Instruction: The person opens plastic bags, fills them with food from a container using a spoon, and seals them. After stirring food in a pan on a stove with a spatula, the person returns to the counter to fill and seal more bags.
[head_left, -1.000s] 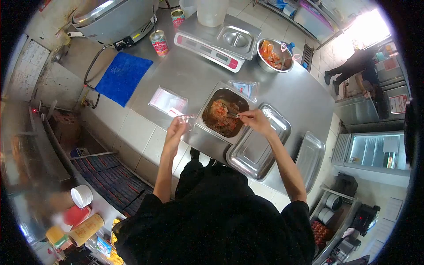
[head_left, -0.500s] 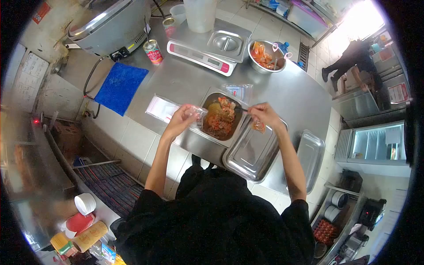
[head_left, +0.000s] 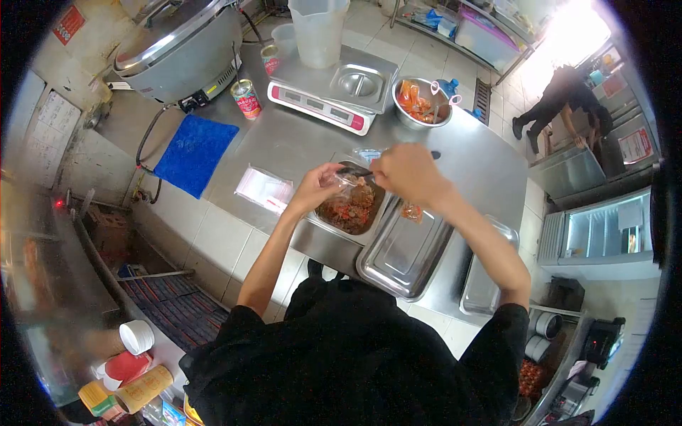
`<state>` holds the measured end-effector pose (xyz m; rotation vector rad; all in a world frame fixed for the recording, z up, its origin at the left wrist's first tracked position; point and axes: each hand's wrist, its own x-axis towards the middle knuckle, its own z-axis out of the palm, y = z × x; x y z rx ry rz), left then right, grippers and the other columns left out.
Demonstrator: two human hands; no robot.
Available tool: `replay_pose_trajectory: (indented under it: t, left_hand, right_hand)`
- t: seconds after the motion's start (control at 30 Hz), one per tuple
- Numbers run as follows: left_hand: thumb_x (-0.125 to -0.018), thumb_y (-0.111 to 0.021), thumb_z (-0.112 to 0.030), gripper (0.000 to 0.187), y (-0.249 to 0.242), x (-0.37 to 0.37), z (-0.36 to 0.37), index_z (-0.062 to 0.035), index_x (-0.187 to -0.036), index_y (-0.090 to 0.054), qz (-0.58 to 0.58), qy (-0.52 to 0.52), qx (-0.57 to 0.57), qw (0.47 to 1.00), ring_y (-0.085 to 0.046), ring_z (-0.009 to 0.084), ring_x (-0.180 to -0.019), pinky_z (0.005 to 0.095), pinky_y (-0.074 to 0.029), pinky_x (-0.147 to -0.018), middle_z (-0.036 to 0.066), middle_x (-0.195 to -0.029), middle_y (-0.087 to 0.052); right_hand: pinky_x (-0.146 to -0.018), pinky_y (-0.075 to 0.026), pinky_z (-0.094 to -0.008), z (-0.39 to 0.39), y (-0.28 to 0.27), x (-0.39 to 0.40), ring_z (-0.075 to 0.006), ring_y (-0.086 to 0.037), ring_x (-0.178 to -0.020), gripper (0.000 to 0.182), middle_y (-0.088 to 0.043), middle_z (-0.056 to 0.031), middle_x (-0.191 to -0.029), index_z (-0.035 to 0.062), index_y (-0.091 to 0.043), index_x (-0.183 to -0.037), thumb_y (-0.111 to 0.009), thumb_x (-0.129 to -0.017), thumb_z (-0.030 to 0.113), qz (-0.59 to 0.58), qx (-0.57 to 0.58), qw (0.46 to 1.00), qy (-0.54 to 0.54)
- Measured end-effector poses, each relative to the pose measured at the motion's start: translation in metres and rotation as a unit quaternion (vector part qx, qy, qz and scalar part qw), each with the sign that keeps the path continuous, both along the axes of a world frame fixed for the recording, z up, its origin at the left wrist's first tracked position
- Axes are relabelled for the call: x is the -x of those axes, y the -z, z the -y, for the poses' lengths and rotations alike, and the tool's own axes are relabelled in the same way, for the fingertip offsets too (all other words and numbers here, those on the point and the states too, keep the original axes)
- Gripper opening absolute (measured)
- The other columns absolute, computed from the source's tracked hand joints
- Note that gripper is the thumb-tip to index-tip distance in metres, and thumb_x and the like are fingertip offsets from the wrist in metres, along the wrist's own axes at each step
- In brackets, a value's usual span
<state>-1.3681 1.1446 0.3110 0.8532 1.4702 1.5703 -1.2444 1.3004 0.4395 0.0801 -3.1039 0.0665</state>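
My left hand [head_left: 312, 192] pinches a small clear plastic bag [head_left: 344, 187] over the left side of a steel pan [head_left: 321, 240]. Chopped reddish-brown food [head_left: 352, 214] lies in the pan. In my right hand [head_left: 410, 174] is a dark spoon [head_left: 360, 172]; its tip is at the bag's mouth and its bowl is mostly hidden. Right of the pan, a small bag of orange food [head_left: 410, 211] rests on a steel lid [head_left: 401, 252]. A stack of flat clear bags [head_left: 264, 189] lies to the left.
Beyond the pan stand a scale [head_left: 323, 111], a steel bowl with orange-filled bags [head_left: 420, 122], a tall plastic jug [head_left: 317, 39] and a can [head_left: 246, 99]. A blue cloth [head_left: 195, 153] covers the table's left edge. Another person [head_left: 565, 103] bends at the far right.
My right hand has moved left and up, bringing the spoon to the bag. My left hand has shifted slightly right with the bag over the pan.
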Motion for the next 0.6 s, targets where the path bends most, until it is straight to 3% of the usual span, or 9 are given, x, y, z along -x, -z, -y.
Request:
replay_pose_trajectory:
  t: [0.03, 0.23, 0.3, 0.4, 0.57, 0.6]
  left_hand:
    - [-0.079, -0.059, -0.005, 0.033, 0.006, 0.0, -0.001, -0.0011, -0.11, -0.048, -0.001, -0.001, -0.002, 1.0, -0.054, 0.0091, -0.088, 0.0229, -0.044, -0.077, 0.005, -0.096, -0.058]
    - [-0.078, -0.057, 0.0, 0.037, 0.001, -0.013, -0.009, -0.0014, -0.112, -0.042, 0.071, -0.088, -0.06, 0.992, -0.054, 0.0119, -0.092, 0.0241, -0.044, -0.08, 0.009, -0.103, -0.056]
    - [-0.08, -0.056, -0.001, 0.039, 0.002, -0.016, -0.014, -0.0051, -0.114, -0.038, 0.088, -0.085, -0.119, 0.985, -0.055, 0.0107, -0.087, 0.0226, -0.045, -0.07, 0.006, -0.102, -0.057]
    - [-0.079, -0.056, 0.002, 0.041, -0.005, -0.02, -0.018, -0.0027, -0.114, -0.035, 0.102, -0.087, -0.132, 0.982, -0.055, 0.0157, -0.094, 0.027, -0.047, -0.08, 0.011, -0.105, -0.055]
    - [-0.078, -0.055, 0.003, 0.042, -0.007, -0.02, -0.018, -0.0049, -0.115, -0.036, 0.095, -0.095, -0.168, 0.977, -0.054, 0.0154, -0.095, 0.0263, -0.046, -0.08, 0.01, -0.105, -0.054]
    - [-0.079, -0.055, 0.002, 0.042, -0.008, -0.019, -0.017, -0.0061, -0.115, -0.035, 0.091, -0.1, -0.165, 0.977, -0.054, 0.0148, -0.094, 0.026, -0.046, -0.079, 0.01, -0.107, -0.053]
  right_hand:
    - [-0.053, -0.047, -0.0343, 0.008, 0.001, -0.003, -0.0248, -0.06, -0.06, 0.018, -0.059, -0.0131, -0.065, 0.0056, -0.064, -0.078, -0.062, -0.062, 0.013, 0.002, -0.091, 0.996, -0.005]
    - [-0.053, -0.047, -0.0342, 0.027, -0.027, -0.02, -0.0249, -0.059, -0.065, 0.027, -0.056, -0.0098, -0.073, 0.0077, -0.06, -0.09, -0.056, -0.064, 0.003, -0.039, -0.096, 0.993, 0.056]
    - [-0.052, -0.046, -0.0344, 0.03, -0.033, -0.023, -0.025, -0.059, -0.064, 0.025, -0.057, -0.0095, -0.073, 0.0075, -0.06, -0.089, -0.056, -0.065, 0.004, -0.054, -0.091, 0.992, 0.065]
    - [-0.051, -0.046, -0.035, 0.031, -0.038, -0.029, -0.0259, -0.059, -0.061, 0.022, -0.056, -0.0091, -0.071, 0.0078, -0.06, -0.088, -0.055, -0.067, 0.005, -0.068, -0.083, 0.99, 0.09]
    - [-0.05, -0.045, -0.0372, 0.024, -0.039, -0.04, -0.0287, -0.057, -0.057, 0.013, -0.056, -0.0107, -0.065, 0.0072, -0.061, -0.082, -0.053, -0.072, 0.008, -0.086, -0.068, 0.982, 0.155]
    - [-0.054, -0.046, -0.0379, 0.021, -0.036, -0.041, -0.0296, -0.058, -0.061, 0.01, -0.058, -0.0122, -0.067, 0.0064, -0.062, -0.078, -0.054, -0.071, 0.008, -0.038, -0.032, 0.979, 0.196]
